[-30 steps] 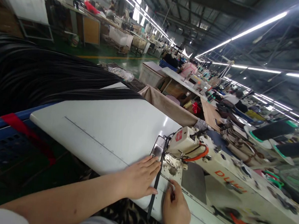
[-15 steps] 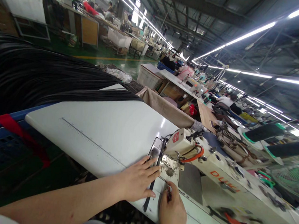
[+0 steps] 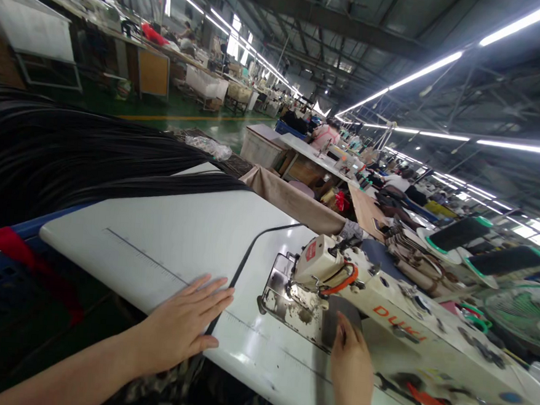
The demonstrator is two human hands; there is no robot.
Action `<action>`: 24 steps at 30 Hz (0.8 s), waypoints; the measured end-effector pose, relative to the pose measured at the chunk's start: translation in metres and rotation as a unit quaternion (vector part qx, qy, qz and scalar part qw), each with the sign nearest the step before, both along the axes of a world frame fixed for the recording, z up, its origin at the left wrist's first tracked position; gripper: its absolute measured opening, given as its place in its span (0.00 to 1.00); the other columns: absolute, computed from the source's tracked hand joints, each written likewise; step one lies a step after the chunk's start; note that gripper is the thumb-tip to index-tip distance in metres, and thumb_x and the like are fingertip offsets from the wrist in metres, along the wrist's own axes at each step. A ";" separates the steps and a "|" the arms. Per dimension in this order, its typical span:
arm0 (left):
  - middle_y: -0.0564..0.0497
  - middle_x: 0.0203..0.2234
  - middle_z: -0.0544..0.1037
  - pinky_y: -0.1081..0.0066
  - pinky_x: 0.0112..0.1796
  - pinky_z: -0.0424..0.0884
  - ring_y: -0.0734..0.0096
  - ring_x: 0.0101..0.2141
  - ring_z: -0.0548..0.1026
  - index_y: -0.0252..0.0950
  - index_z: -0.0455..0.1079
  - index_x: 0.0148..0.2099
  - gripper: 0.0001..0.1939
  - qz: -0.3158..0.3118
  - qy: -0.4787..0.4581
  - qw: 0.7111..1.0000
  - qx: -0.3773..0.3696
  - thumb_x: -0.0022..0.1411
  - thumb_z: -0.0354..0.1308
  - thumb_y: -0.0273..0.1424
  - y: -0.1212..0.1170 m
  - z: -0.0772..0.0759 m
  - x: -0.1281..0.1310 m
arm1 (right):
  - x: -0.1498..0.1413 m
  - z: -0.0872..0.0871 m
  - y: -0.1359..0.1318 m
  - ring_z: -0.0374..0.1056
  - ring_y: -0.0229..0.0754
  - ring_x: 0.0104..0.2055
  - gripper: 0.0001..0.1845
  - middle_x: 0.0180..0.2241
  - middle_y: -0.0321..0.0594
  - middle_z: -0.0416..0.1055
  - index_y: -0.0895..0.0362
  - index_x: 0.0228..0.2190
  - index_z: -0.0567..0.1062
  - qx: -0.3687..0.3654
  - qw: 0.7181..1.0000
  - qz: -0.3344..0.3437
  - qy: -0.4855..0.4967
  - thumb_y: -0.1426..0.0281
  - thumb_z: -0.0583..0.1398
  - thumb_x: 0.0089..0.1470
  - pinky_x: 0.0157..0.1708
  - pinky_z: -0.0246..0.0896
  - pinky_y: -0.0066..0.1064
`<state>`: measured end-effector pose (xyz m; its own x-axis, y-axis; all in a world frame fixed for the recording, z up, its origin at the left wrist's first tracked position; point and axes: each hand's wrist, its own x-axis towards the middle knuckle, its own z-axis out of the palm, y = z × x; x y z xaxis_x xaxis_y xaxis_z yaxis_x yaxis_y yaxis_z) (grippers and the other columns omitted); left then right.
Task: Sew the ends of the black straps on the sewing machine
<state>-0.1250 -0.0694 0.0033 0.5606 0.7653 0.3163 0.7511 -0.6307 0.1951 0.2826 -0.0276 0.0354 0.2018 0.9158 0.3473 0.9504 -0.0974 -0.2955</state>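
Note:
My left hand lies flat on the white sewing table, fingers stretched and spread, its fingertips at a narrow black strip. The strip curves from the table's front edge to the back, left of the sewing machine. Under the machine head, the metal needle plate is bare, with dark specks on it. To the right of the plate, my right hand is closed in front of the machine arm. A small dark tool shows partly between its fingers; its kind is hidden.
A thick bundle of black strips hangs over the table's left side and a blue crate with a red band. Behind the table stands a beige fabric bin. Black thread cones and a green fan are at right.
My left hand has slid left together with the black strip, away from the machine head. My right hand has moved right, off the front of the needle plate.

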 end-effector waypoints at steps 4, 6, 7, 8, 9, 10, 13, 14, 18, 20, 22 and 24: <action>0.58 0.69 0.66 0.59 0.73 0.44 0.65 0.72 0.55 0.49 0.58 0.73 0.26 0.046 -0.021 0.999 0.008 0.76 0.50 0.42 0.002 0.001 -0.031 | 0.025 0.002 0.046 0.68 0.55 0.62 0.31 0.61 0.56 0.71 0.65 0.61 0.73 -0.070 0.991 0.044 -0.107 0.63 0.46 0.66 0.63 0.60 0.44; 0.57 0.65 0.72 0.59 0.72 0.48 0.65 0.71 0.59 0.49 0.66 0.68 0.22 0.079 -0.046 0.996 0.021 0.76 0.50 0.39 0.006 0.000 -0.044 | 0.029 -0.004 0.058 0.67 0.53 0.63 0.31 0.61 0.54 0.72 0.65 0.61 0.73 -0.092 0.988 0.045 -0.115 0.64 0.47 0.65 0.65 0.58 0.43; 0.56 0.63 0.74 0.58 0.72 0.50 0.64 0.70 0.61 0.47 0.69 0.66 0.21 0.098 -0.058 0.993 0.029 0.76 0.51 0.39 0.008 -0.001 -0.051 | 0.030 -0.007 0.062 0.67 0.51 0.64 0.30 0.61 0.53 0.72 0.65 0.60 0.74 -0.096 0.988 0.043 -0.117 0.65 0.48 0.65 0.66 0.57 0.41; 0.55 0.62 0.75 0.58 0.72 0.51 0.63 0.69 0.62 0.46 0.71 0.65 0.20 0.117 -0.066 0.990 0.037 0.75 0.51 0.40 0.011 -0.003 -0.059 | 0.030 -0.011 0.064 0.66 0.51 0.64 0.30 0.61 0.53 0.72 0.64 0.60 0.74 -0.099 0.987 0.040 -0.119 0.66 0.47 0.64 0.67 0.56 0.40; 0.54 0.61 0.76 0.57 0.71 0.51 0.62 0.69 0.63 0.45 0.72 0.64 0.20 0.133 -0.072 0.988 0.043 0.75 0.51 0.40 0.014 -0.005 -0.067 | 0.030 -0.014 0.066 0.66 0.51 0.64 0.30 0.61 0.53 0.72 0.65 0.60 0.74 -0.102 0.987 0.037 -0.122 0.67 0.47 0.64 0.67 0.55 0.41; 0.53 0.61 0.76 0.57 0.71 0.52 0.61 0.68 0.64 0.44 0.73 0.63 0.20 0.144 -0.074 0.986 0.048 0.75 0.51 0.41 0.018 -0.007 -0.076 | 0.029 -0.016 0.068 0.66 0.52 0.64 0.30 0.61 0.55 0.72 0.66 0.59 0.74 -0.105 0.986 0.034 -0.124 0.68 0.47 0.63 0.67 0.56 0.42; 0.52 0.61 0.76 0.56 0.70 0.53 0.60 0.68 0.64 0.43 0.72 0.63 0.21 0.157 -0.074 0.983 0.054 0.76 0.50 0.42 0.027 -0.015 -0.096 | 0.024 -0.021 0.075 0.69 0.54 0.61 0.27 0.55 0.56 0.76 0.64 0.54 0.78 -0.113 0.985 0.039 -0.123 0.70 0.48 0.62 0.64 0.60 0.44; 0.52 0.61 0.76 0.57 0.70 0.54 0.60 0.67 0.65 0.43 0.72 0.63 0.21 0.157 -0.075 0.983 0.058 0.76 0.49 0.43 0.029 -0.018 -0.100 | 0.021 -0.023 0.077 0.70 0.54 0.60 0.25 0.53 0.55 0.77 0.62 0.51 0.80 -0.115 0.985 0.045 -0.121 0.70 0.48 0.62 0.63 0.61 0.44; 0.50 0.61 0.76 0.57 0.69 0.55 0.59 0.63 0.71 0.41 0.72 0.63 0.22 0.166 -0.083 0.979 0.083 0.75 0.49 0.43 0.031 -0.024 -0.102 | 0.003 -0.027 0.073 0.71 0.54 0.59 0.23 0.50 0.53 0.79 0.59 0.49 0.81 -0.125 0.981 0.105 -0.105 0.74 0.52 0.59 0.61 0.63 0.44; 0.49 0.61 0.76 0.57 0.69 0.55 0.59 0.62 0.72 0.40 0.71 0.64 0.23 0.170 -0.081 0.978 0.092 0.75 0.49 0.43 0.029 -0.025 -0.100 | -0.002 -0.026 0.063 0.70 0.49 0.61 0.28 0.55 0.46 0.78 0.55 0.54 0.80 -0.137 0.973 0.162 -0.089 0.77 0.51 0.57 0.62 0.64 0.41; 0.49 0.61 0.76 0.57 0.69 0.54 0.59 0.61 0.73 0.40 0.70 0.64 0.23 0.169 -0.074 0.978 0.093 0.75 0.49 0.41 0.028 -0.025 -0.099 | -0.003 -0.021 0.053 0.68 0.41 0.64 0.36 0.61 0.35 0.74 0.47 0.59 0.76 -0.150 0.962 0.218 -0.073 0.80 0.51 0.52 0.64 0.62 0.37; 0.49 0.61 0.76 0.57 0.69 0.54 0.60 0.60 0.73 0.39 0.69 0.65 0.23 0.168 -0.070 0.979 0.090 0.75 0.48 0.41 0.027 -0.026 -0.099 | 0.001 -0.016 0.050 0.68 0.39 0.63 0.40 0.61 0.31 0.74 0.44 0.59 0.75 -0.154 0.958 0.234 -0.061 0.82 0.51 0.49 0.64 0.63 0.36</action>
<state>-0.2236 -0.0426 -0.0227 0.2279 0.8242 0.5184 0.8961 -0.3858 0.2195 0.2837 0.0222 0.0192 -0.2812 0.9588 0.0400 0.9370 0.2833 -0.2045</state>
